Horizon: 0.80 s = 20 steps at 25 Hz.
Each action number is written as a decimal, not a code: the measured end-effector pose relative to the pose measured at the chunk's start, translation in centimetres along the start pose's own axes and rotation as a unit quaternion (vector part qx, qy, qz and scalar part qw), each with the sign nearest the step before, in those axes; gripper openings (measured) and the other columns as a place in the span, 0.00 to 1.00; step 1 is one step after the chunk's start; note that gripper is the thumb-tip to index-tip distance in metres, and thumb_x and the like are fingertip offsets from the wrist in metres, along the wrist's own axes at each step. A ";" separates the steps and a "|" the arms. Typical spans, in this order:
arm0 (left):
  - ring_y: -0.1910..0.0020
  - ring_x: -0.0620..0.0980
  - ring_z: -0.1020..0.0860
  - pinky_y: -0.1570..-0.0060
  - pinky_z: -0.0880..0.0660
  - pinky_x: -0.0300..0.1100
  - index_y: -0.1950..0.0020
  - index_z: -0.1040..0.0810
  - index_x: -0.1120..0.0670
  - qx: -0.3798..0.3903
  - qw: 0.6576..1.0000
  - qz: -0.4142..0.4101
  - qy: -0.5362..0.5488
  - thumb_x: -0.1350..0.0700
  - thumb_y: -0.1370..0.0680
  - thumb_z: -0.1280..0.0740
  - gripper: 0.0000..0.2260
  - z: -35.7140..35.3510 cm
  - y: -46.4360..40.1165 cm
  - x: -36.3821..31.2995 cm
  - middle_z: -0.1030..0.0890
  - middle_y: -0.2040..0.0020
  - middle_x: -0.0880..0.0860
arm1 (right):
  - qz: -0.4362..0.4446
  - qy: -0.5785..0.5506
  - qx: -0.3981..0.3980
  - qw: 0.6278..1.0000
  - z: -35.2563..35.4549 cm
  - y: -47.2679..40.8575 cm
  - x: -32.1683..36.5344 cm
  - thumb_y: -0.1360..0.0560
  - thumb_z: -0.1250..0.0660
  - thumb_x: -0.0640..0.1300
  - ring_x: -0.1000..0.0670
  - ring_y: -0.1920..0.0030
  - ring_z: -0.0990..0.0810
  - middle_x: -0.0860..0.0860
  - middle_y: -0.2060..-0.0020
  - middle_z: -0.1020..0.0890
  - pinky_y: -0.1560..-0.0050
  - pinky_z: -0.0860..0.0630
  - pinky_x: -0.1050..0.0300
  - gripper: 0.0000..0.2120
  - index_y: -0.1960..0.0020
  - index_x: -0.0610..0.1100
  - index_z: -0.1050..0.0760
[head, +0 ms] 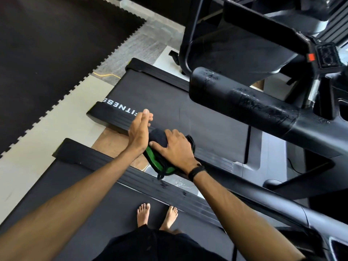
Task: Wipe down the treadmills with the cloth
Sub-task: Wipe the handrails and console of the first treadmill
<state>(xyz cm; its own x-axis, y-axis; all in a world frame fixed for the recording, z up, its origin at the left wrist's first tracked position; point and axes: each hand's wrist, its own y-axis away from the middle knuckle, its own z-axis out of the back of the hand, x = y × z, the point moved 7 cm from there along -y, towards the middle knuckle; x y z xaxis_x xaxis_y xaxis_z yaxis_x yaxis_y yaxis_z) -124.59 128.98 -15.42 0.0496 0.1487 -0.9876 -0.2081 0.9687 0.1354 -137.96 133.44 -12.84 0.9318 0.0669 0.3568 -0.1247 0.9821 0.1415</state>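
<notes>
Under the head camera, two black treadmills sat side by side. The nearer treadmill (105, 210) filled the lower frame, its belt under the person's bare feet (157, 215). The farther treadmill (180, 102) lay beyond it, with white "FITNESS" lettering on its near side rail (120, 114). A strip of brown floor (111, 142) showed between the two decks. Upper left was a dark interlocking foam mat (47, 48) beside pale floor tiles. A thick black handrail (244, 102) crossed the upper right, its surface wet-looking and streaked, leading to the console area with a small red tab (311, 57).

Black-and-green cloth (159, 153) was bunched in mid-frame, seen over the gap between the treadmills; what it rested on could not be told. Right hand (175, 147) lay on top of the cloth, fingers curled over it and thumb pressed on the black part, dark band on the wrist (195, 171). Left hand (140, 132) was flat with straight fingers, edge-on, touching the left side of the cloth. Both hands were close together at the cloth.
</notes>
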 end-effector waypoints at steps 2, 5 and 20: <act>0.50 0.52 0.20 0.39 0.27 0.60 0.54 0.22 0.46 0.024 1.000 -0.007 -0.011 0.31 0.27 0.48 0.23 -1.4 0.3 -0.3 0.19 0.53 0.46 | 0.003 -0.001 -0.024 1.000 0.8 2.5 -1.7 0.26 0.43 0.70 0.43 0.52 0.24 0.46 0.55 0.23 0.51 0.28 0.49 0.29 0.49 0.43 0.27; 0.46 0.54 0.21 0.35 0.31 0.61 0.51 0.22 0.47 0.068 0.995 -0.029 -0.061 0.30 0.26 0.51 0.27 -3.5 1.0 -0.9 0.19 0.52 0.44 | -0.021 -0.001 -0.040 0.999 2.1 5.5 -6.1 0.27 0.47 0.71 0.44 0.54 0.25 0.47 0.57 0.25 0.51 0.29 0.49 0.29 0.51 0.45 0.28; 0.47 0.47 0.24 0.28 0.47 0.63 0.49 0.24 0.54 0.045 0.957 -0.174 -0.230 0.39 0.19 0.52 0.24 -5.7 3.3 -2.7 0.22 0.47 0.47 | -0.276 -0.060 0.210 0.936 -3.1 -0.3 -16.9 0.16 0.45 0.55 0.37 0.34 0.26 0.34 0.35 0.24 0.37 0.30 0.49 0.26 0.35 0.33 0.27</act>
<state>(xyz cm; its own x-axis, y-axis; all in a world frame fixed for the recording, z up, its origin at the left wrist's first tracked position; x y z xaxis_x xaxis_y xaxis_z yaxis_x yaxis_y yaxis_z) -130.99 130.63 -12.78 0.5286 -0.1345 -0.8381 -0.0169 0.9855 -0.1688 -152.66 132.59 -21.74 0.8518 -0.4751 0.2206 0.2173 0.7037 0.6765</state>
